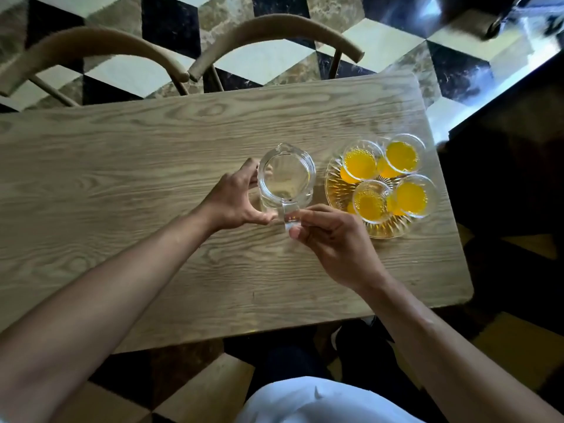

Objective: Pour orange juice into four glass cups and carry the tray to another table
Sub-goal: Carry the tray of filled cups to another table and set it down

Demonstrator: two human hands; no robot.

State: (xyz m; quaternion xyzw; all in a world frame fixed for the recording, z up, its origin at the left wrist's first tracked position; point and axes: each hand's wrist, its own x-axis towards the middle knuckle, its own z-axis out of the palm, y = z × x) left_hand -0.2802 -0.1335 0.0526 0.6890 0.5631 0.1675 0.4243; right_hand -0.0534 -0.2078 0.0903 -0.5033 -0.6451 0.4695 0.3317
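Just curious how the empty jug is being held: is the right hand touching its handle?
Touching. The head view shows the right hand with its thumb and fingers pinching the glass handle of the pitcher.

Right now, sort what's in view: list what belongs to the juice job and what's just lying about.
Job: pitcher, empty, left hand at its side, right hand on its handle; four filled cups; tray; table.
Lying about: two chairs.

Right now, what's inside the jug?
The jug looks empty: its clear bottom shows through. The juice is in four cups on the tray. Whether a film remains cannot be told.
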